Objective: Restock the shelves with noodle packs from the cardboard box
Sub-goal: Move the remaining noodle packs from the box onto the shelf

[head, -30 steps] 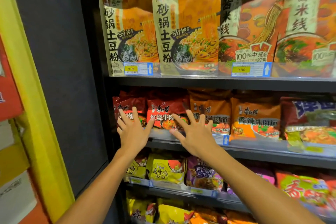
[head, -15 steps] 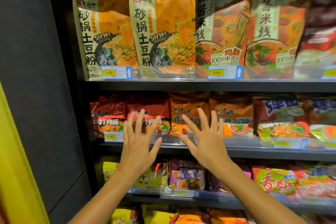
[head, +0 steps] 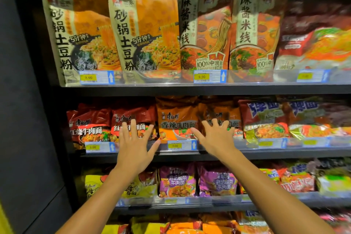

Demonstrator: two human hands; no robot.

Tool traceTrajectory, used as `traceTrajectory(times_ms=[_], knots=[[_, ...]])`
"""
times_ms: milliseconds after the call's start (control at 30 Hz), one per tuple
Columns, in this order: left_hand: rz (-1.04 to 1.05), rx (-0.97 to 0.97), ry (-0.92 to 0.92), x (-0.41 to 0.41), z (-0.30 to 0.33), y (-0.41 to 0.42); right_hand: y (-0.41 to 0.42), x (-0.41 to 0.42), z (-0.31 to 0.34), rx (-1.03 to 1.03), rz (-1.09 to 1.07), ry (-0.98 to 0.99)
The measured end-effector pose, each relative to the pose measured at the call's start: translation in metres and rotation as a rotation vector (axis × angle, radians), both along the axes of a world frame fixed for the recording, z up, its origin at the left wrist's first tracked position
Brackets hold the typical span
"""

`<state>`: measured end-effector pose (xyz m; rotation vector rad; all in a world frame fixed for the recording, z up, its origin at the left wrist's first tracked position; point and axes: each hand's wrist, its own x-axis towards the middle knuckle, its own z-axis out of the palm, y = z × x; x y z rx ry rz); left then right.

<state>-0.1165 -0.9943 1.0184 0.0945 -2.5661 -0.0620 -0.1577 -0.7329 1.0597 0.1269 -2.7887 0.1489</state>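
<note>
At centre frame, left hand (head: pixel 136 146) and right hand (head: pixel 216 137) reach with fingers spread, each grip holding nothing, at the middle shelf (head: pixel 266 153). Left fingertips lie over a red noodle pack (head: pixel 133 114); right fingertips over an orange noodle pack (head: pixel 218 112).

Red and orange noodle packs (head: pixel 177 119), upright, middle shelf (head: pixel 266 153)

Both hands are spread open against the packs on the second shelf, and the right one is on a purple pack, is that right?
Not quite. In the head view the right hand is on an orange pack, not a purple one. The left hand is spread open too, on a red pack, same shelf.
</note>
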Motion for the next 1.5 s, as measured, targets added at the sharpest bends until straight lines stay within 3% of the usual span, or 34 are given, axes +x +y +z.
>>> traceTrajectory(times_ms=[133,267,533,733,1067,1267,1500], knots=[[-0.034,0.045,-0.031,0.010,0.005,0.002,0.011,0.005,-0.001,-0.067,0.054,0.017],[-0.104,0.080,0.056,0.022,0.010,0.009,0.031,0.020,-0.006,-0.103,0.097,0.166],[-0.482,0.064,0.147,0.019,0.019,0.071,0.098,0.061,-0.020,-0.189,0.122,0.240],[-0.625,0.056,0.044,0.025,0.017,0.131,0.168,0.100,-0.034,-0.128,0.021,0.198],[-0.757,0.009,-0.208,0.079,-0.004,0.273,0.300,0.226,-0.054,-0.204,-0.148,0.039],[-0.926,0.030,-0.230,0.120,-0.007,0.361,0.377,0.305,-0.067,-0.217,-0.295,0.013],[-1.096,0.043,-0.310,0.167,-0.028,0.426,0.407,0.370,-0.092,-0.308,-0.378,-0.052]])
